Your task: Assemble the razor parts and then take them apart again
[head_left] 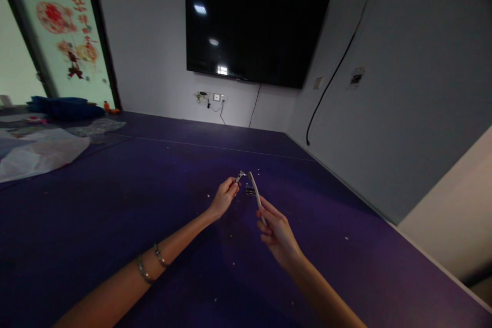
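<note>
Both arms reach forward over the broad purple surface (154, 205), and the two hands meet almost at its middle. The left hand (225, 197) is closed, thumb and fingers pinched round the handle of a small metallic tool (239, 177), whose head pokes up and to the right; it is too small from here for me to say just what it is. The right hand (277, 230) is closed as well, gripping the lower part of a slim pale brush (254, 190) that leans up and to the left, its dark bristles turned toward the tool. The two heads are held up close together, though I can't tell whether they touch. Just behind the brush's handle sits a little dark rectangular piece (249, 191), and tiny white bits (346, 238) lie scattered around. Two bracelets (160, 256) circle the left forearm. Over to the left, crumpled clear plastic (49, 148) is spread near a dark blue cloth heap (65, 107) and a small orange bottle (106, 106). A big dark television (253, 28) hangs on the wall ahead, and a black cable (338, 66) trails down the wall to its right.
</note>
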